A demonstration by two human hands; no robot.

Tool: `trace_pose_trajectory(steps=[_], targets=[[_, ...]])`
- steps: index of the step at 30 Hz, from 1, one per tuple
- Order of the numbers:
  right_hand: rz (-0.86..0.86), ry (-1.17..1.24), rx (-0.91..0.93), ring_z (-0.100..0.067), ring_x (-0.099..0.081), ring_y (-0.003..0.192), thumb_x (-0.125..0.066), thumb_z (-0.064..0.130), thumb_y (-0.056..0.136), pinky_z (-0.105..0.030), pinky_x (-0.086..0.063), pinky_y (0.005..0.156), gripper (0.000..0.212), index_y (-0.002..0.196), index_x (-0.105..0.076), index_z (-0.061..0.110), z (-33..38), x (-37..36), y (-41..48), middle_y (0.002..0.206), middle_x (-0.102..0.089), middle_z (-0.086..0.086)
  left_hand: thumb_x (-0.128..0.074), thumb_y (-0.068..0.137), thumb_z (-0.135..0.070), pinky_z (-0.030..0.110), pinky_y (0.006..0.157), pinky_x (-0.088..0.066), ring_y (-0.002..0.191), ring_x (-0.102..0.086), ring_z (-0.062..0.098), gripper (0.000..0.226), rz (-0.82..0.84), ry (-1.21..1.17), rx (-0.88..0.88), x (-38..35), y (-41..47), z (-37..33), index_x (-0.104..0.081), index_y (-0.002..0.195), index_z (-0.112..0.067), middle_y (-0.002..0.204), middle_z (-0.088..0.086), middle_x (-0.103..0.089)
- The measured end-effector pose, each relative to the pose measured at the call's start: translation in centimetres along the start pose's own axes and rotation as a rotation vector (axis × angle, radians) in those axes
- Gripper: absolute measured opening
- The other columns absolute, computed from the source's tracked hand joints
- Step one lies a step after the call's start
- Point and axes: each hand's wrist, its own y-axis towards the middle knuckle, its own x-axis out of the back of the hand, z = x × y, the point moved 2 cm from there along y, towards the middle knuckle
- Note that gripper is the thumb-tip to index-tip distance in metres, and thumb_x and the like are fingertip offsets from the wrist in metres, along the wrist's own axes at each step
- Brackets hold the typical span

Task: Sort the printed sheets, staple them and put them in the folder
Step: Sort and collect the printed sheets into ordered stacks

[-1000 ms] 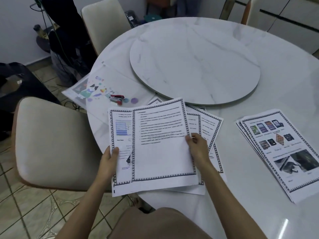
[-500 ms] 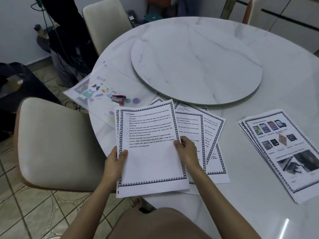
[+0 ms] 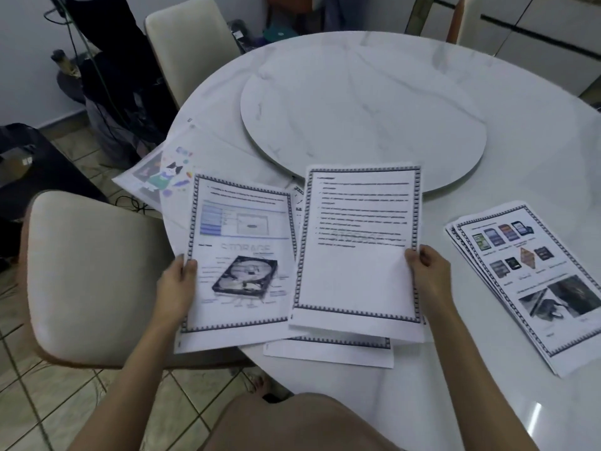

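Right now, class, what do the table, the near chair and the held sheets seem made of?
Table: glossy marble or marble-look slab, with grey veins and glare. Chair: cream leather or imitation, smooth with a soft sheen. Sheets: thin white printed paper, matte, no shine.

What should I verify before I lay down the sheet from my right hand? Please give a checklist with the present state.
1. Right hand pinches the text sheet at its right edge: ok.
2. Left hand holds the hard-drive sheet by its left edge: ok.
3. Stack on the right has nothing lying on it: ok.
4. Which pile the text sheet belongs to: cannot tell, the print is blurred.
5. Stapler in sight: not ok, not visible.
6. Folder in view at the table's left side: ok.
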Motion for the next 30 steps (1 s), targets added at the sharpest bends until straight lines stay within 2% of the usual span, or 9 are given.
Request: trace_pose_trajectory(steps=[6, 9, 13, 15, 17, 20, 24, 28, 30], targets=[[-0.084, 0.022, -0.063, -0.021, -0.054, 0.077, -0.052, 0.019, 0.093, -0.034, -0.045, 0.072, 0.018, 0.092, -0.062, 0.004, -1.5, 3.5, 0.8, 0.079, -0.062, -0.006, -0.038, 0.098, -0.011, 0.043, 0.085, -0.040, 0.106, -0.053, 0.045, 0.030, -0.042, 0.214, -0.026, 3.1, 4.4, -1.3, -0.053, 0.113, 0.010, 0.116, 0.033, -0.057], [-0.099, 0.042, -0.088, -0.024, -0.057, 0.082, -0.052, 0.019, 0.093, -0.038, -0.048, 0.078, 0.015, 0.095, -0.063, 0.008, -1.8, 4.2, 0.8, 0.086, -0.064, -0.008, -0.038, 0.098, -0.010, 0.044, 0.084, -0.039, 0.104, -0.051, 0.050, 0.029, -0.018, 0.353, -0.013, 3.6, 6.2, -1.1, -0.049, 0.109, 0.013, 0.112, 0.039, -0.055], [-0.126, 0.065, -0.103, -0.026, -0.059, 0.086, -0.052, 0.018, 0.093, -0.038, -0.049, 0.079, 0.018, 0.101, -0.063, 0.006, -2.1, 5.0, 0.8, 0.093, -0.065, -0.014, -0.043, 0.095, -0.009, 0.045, 0.087, -0.039, 0.108, -0.051, 0.049, 0.032, 0.006, 0.414, 0.004, 3.6, 8.2, -0.8, -0.046, 0.121, 0.010, 0.117, 0.036, -0.055], [-0.134, 0.082, -0.102, -0.026, -0.060, 0.088, -0.051, 0.018, 0.093, -0.034, -0.050, 0.079, 0.021, 0.106, -0.063, 0.006, -1.8, 5.2, 0.7, 0.097, -0.064, -0.012, -0.049, 0.091, -0.006, 0.046, 0.089, -0.040, 0.109, -0.051, 0.047, 0.033, -0.012, 0.416, -0.050, 3.5, 8.6, -0.9, -0.048, 0.121, 0.010, 0.119, 0.033, -0.055], [-0.138, 0.097, -0.099, -0.027, -0.060, 0.089, -0.051, 0.018, 0.093, -0.039, -0.051, 0.083, 0.019, 0.104, -0.063, 0.007, -1.8, 5.2, 0.8, 0.097, -0.065, -0.012, -0.054, 0.087, 0.000, 0.048, 0.089, -0.039, 0.108, -0.050, 0.048, 0.034, -0.059, 0.431, -0.133, 2.9, 8.3, -1.6, -0.047, 0.118, 0.014, 0.114, 0.035, -0.054], [-0.124, 0.078, -0.098, -0.028, -0.060, 0.089, -0.052, 0.020, 0.093, -0.042, -0.050, 0.084, 0.016, 0.099, -0.063, 0.010, -1.5, 4.6, 0.8, 0.092, -0.066, -0.009, -0.053, 0.090, -0.003, 0.044, 0.095, -0.038, 0.114, -0.049, 0.042, 0.041, -0.055, 0.314, -0.211, 0.8, 5.9, -3.7, -0.043, 0.128, 0.009, 0.122, 0.030, -0.052], [-0.071, 0.112, -0.094, -0.025, -0.059, 0.084, -0.052, 0.018, 0.093, -0.039, -0.050, 0.081, 0.015, 0.095, -0.062, 0.007, -0.7, 2.4, 0.3, 0.085, -0.065, -0.006, -0.048, 0.095, -0.016, 0.028, 0.083, -0.040, 0.103, -0.058, 0.029, 0.035, 0.101, 0.097, -0.166, -2.7, 1.9, -6.3, -0.048, 0.128, -0.004, 0.117, 0.016, -0.062], [0.016, 0.138, -0.079, -0.021, -0.056, 0.077, -0.051, 0.015, 0.093, -0.035, -0.049, 0.075, 0.015, 0.090, -0.061, 0.005, 0.3, -0.4, -0.6, 0.081, -0.063, -0.009, -0.044, 0.096, -0.026, 0.036, 0.088, -0.050, 0.099, -0.062, 0.020, 0.032, 0.299, -0.046, -0.153, -5.9, -1.5, -7.7, -0.051, 0.125, -0.014, 0.104, 0.000, -0.063], [0.072, 0.177, -0.082, -0.019, -0.058, 0.075, -0.051, 0.014, 0.093, -0.025, -0.051, 0.069, 0.013, 0.090, -0.061, 0.006, 0.9, -1.9, -1.3, 0.080, -0.064, -0.005, -0.044, 0.096, -0.034, 0.023, 0.080, -0.048, 0.092, -0.058, 0.012, 0.032, 0.352, -0.111, -0.120, -6.8, -2.8, -8.6, -0.052, 0.122, -0.016, 0.101, -0.005, -0.059]])
